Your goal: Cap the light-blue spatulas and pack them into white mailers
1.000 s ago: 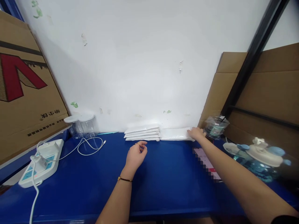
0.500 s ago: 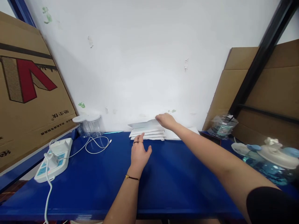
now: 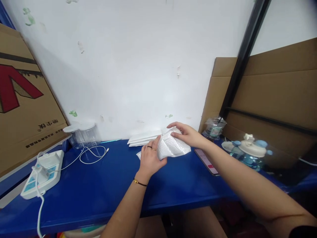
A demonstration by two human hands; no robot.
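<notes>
Both my hands hold one white padded envelope (image 3: 170, 147) just above the blue table (image 3: 99, 191). My left hand (image 3: 150, 158) grips its left end, fingers curled round it. My right hand (image 3: 185, 134) closes on its upper right edge. The envelope bends between them. Behind it, a small stack of white padded envelopes (image 3: 142, 138) lies against the white wall.
A phone (image 3: 206, 161) lies on the table to the right, beside a clear cup (image 3: 214, 127) and a large blue water jug (image 3: 250, 153). On the left are a white power strip (image 3: 43, 172), a looped white cable (image 3: 92, 154) and two clear jars (image 3: 80, 134). Cardboard sheets lean on both sides.
My right hand went from the far right pile to the stack, lifted the top envelope and brought it nearer. My left hand rose from the table and took hold of it.
</notes>
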